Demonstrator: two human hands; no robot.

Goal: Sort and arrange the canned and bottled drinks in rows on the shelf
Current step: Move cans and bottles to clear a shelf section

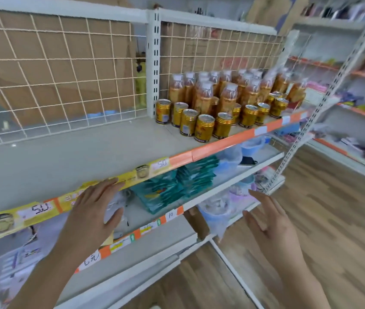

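Observation:
Several gold cans (204, 127) stand in loose rows near the front of the grey shelf (70, 157), at its right half. Behind them stand several bottles (228, 97) of amber drink with pale caps, against the wire mesh back. The left half of the shelf is bare. My left hand (92, 210) is open, fingers straight, its fingertips at the shelf's yellow front edge, well left of the cans. My right hand (270, 226) is open in the air below and in front of the shelf, holding nothing.
A white slotted upright (153, 70) splits the mesh back. The shelf below holds teal packets (177, 186) and plastic tubs (219, 210). A loose slotted rail (324, 101) leans at the right end. More stocked shelves (359, 112) line the right wall over a wooden floor.

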